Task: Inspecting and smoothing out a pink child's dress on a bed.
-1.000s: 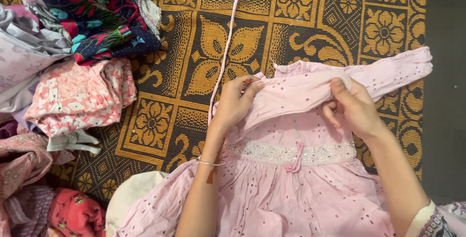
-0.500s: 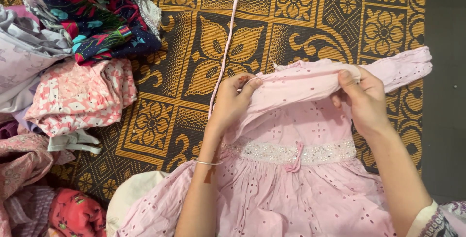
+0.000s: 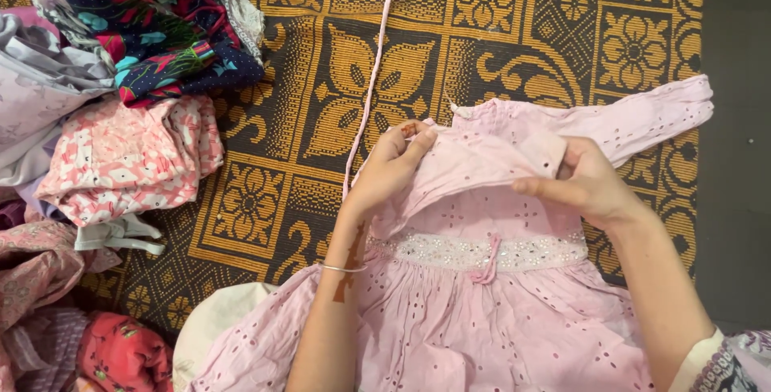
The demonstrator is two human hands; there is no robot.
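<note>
I log the pale pink eyelet cotton dress (image 3: pixel 482 296) flat on the black-and-orange woven mat (image 3: pixel 498 30). Left hand (image 3: pixel 389 171) pinches its folded sleeve at 9 o'clock; right hand (image 3: pixel 582 183) grips the cuff end. Risk: the fold springs open if either pinch slackens.

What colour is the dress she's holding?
The dress is pale pink with tiny eyelet holes, seen in the head view.

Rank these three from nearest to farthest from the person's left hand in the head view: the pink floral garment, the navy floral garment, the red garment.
From the left hand:
1. Pink floral garment, directly to its left.
2. Navy floral garment, upper left corner.
3. Red garment, lower left corner.
</note>
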